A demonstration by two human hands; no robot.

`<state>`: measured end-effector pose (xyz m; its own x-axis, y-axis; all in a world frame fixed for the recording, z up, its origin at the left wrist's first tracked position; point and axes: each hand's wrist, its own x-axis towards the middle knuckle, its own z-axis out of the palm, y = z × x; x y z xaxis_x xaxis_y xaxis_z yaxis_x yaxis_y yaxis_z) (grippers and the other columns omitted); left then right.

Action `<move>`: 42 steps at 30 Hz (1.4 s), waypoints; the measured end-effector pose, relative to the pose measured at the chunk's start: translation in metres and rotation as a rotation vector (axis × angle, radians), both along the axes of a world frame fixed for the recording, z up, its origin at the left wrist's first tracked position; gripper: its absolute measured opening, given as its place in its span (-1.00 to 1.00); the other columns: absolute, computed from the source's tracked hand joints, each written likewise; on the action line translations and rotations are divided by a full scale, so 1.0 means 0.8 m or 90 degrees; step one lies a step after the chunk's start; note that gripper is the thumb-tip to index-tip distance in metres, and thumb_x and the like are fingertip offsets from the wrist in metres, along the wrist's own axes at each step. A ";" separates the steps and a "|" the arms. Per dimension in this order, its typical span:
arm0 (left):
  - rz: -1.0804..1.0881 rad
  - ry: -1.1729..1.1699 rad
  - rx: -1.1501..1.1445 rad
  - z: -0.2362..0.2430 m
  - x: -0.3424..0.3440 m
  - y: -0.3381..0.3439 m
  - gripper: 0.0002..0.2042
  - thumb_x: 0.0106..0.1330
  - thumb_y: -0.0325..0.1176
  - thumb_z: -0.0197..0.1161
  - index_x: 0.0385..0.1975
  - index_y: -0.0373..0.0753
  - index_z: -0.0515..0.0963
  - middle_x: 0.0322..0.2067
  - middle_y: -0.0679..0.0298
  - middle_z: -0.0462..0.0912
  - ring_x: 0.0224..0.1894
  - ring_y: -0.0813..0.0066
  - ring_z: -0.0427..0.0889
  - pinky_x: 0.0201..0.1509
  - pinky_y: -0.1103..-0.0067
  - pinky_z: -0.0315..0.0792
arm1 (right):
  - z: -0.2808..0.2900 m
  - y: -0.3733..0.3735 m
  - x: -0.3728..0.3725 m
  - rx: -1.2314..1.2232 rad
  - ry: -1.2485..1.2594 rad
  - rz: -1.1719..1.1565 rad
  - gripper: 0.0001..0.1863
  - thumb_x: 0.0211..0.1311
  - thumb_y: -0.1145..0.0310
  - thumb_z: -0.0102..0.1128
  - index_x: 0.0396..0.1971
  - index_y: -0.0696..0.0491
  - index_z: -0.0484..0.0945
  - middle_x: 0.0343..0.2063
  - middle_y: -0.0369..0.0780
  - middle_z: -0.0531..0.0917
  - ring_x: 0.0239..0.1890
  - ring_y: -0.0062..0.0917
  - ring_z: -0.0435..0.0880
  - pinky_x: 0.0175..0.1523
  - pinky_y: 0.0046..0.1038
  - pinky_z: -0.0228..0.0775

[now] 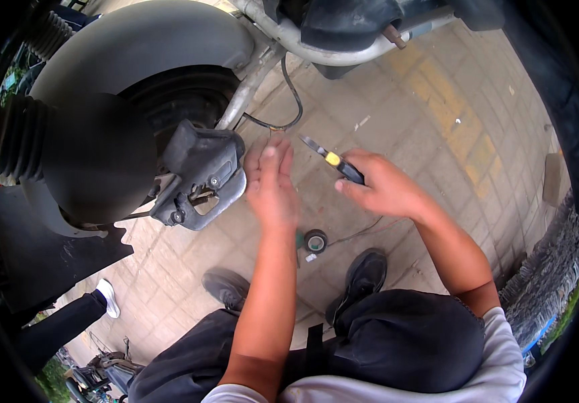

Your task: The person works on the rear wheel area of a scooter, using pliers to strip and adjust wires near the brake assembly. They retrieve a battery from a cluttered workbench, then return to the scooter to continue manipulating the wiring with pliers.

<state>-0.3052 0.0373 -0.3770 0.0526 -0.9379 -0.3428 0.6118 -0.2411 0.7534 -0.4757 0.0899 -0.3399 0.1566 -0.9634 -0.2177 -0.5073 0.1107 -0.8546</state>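
My right hand [383,185] is closed round a pair of pliers [333,159] with dark and yellow handles. Their metal jaws point up and left toward my other hand. My left hand [271,178] is slightly blurred, its fingers stretched upward and holding nothing that I can make out. Just above its fingertips runs a thin black cable [299,101], looping down from the vehicle's frame, with a small yellowish spot at its lower bend. Left of that hand sits a dark plastic bracket or footrest part [199,164] with a grey metal edge.
A wheel under a grey fender [162,40] fills the upper left, with a silver frame tube [246,94] beside it. On the paving between my shoes [365,272] lies a roll of black tape [316,232]. Another person's white shoe [108,297] stands at the lower left.
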 end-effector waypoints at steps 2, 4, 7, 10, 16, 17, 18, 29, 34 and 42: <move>-0.006 -0.067 -0.049 0.002 -0.006 -0.004 -0.85 0.33 -0.41 0.09 -0.20 -0.34 0.39 -0.12 0.07 0.54 -0.01 0.25 0.54 0.17 0.38 0.39 | 0.001 -0.011 0.003 0.001 0.001 0.013 -0.68 0.07 0.28 0.19 -0.58 0.25 0.37 -0.54 0.03 0.44 -0.42 -0.06 0.43 -0.27 -0.19 0.27; 0.013 -0.076 -0.039 -0.003 -0.009 -0.011 -0.86 0.33 -0.41 0.11 -0.23 -0.34 0.40 -0.14 0.09 0.55 -0.07 0.27 0.57 0.12 0.40 0.43 | 0.002 -0.017 0.001 -0.006 -0.005 0.026 -0.67 0.06 0.27 0.20 -0.58 0.25 0.38 -0.55 0.05 0.45 -0.43 -0.07 0.44 -0.29 -0.19 0.28; 0.013 -0.057 -0.033 -0.007 -0.004 -0.017 -0.86 0.33 -0.42 0.11 -0.23 -0.33 0.40 -0.17 0.10 0.56 -0.10 0.29 0.59 0.08 0.39 0.47 | 0.002 -0.027 0.003 0.021 -0.030 0.046 -0.66 0.06 0.25 0.20 -0.60 0.25 0.40 -0.59 0.04 0.48 -0.49 -0.08 0.46 -0.33 -0.20 0.29; 0.009 -0.027 -0.032 -0.011 -0.001 -0.017 -0.88 0.33 -0.43 0.10 -0.23 -0.33 0.41 -0.20 0.11 0.57 -0.10 0.30 0.60 0.07 0.38 0.49 | 0.002 -0.037 0.005 0.055 -0.039 0.067 -0.66 0.06 0.24 0.19 -0.60 0.26 0.42 -0.65 0.04 0.50 -0.55 -0.10 0.47 -0.37 -0.20 0.29; 0.017 -0.026 -0.038 -0.009 -0.001 -0.017 -0.90 0.33 -0.43 0.09 -0.26 -0.32 0.42 -0.21 0.11 0.58 -0.10 0.29 0.61 0.06 0.40 0.49 | 0.002 -0.049 0.007 0.101 -0.059 0.083 -0.66 0.07 0.25 0.18 -0.61 0.26 0.42 -0.71 -0.01 0.44 -0.62 -0.29 0.41 -0.40 -0.24 0.27; 0.019 -0.023 -0.041 -0.009 -0.001 -0.017 -0.89 0.33 -0.43 0.10 -0.25 -0.33 0.44 -0.21 0.13 0.58 -0.11 0.32 0.61 0.06 0.39 0.50 | 0.002 -0.050 0.008 0.104 -0.060 0.086 -0.66 0.07 0.25 0.18 -0.61 0.26 0.42 -0.71 -0.02 0.44 -0.62 -0.31 0.40 -0.40 -0.25 0.27; 0.020 -0.019 -0.041 -0.008 -0.001 -0.017 -0.89 0.33 -0.43 0.10 -0.25 -0.33 0.44 -0.22 0.13 0.58 -0.11 0.32 0.61 0.06 0.40 0.50 | 0.003 -0.051 0.007 0.107 -0.059 0.088 -0.66 0.07 0.25 0.18 -0.60 0.26 0.42 -0.72 -0.03 0.43 -0.62 -0.32 0.39 -0.41 -0.26 0.26; 0.024 -0.001 -0.023 -0.003 -0.003 -0.015 -0.89 0.32 -0.45 0.11 -0.26 -0.34 0.43 -0.22 0.10 0.59 -0.10 0.26 0.61 0.07 0.40 0.49 | 0.004 -0.053 0.010 0.121 -0.053 0.082 -0.67 0.10 0.25 0.17 -0.59 0.26 0.43 -0.71 -0.08 0.44 -0.61 -0.37 0.38 -0.40 -0.29 0.26; 0.023 0.009 -0.019 -0.004 -0.001 -0.016 -0.89 0.31 -0.45 0.11 -0.26 -0.35 0.43 -0.23 0.09 0.59 -0.09 0.25 0.61 0.07 0.40 0.49 | -0.006 -0.052 0.010 0.119 -0.094 0.081 -0.66 0.11 0.24 0.17 -0.58 0.26 0.43 -0.71 -0.11 0.43 -0.60 -0.43 0.39 -0.41 -0.31 0.26; 0.018 0.025 -0.006 -0.003 -0.001 -0.017 -0.87 0.31 -0.42 0.11 -0.25 -0.34 0.41 -0.19 0.07 0.57 -0.06 0.22 0.59 0.11 0.37 0.46 | 0.001 -0.055 0.009 0.131 -0.069 0.084 -0.65 0.12 0.22 0.17 -0.58 0.25 0.44 -0.71 -0.12 0.44 -0.61 -0.44 0.38 -0.42 -0.32 0.26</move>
<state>-0.3062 0.0240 -0.3790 0.0667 -0.9395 -0.3360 0.6472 -0.2155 0.7312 -0.4682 0.0455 -0.3389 0.3107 -0.8701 -0.3826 -0.4357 0.2274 -0.8709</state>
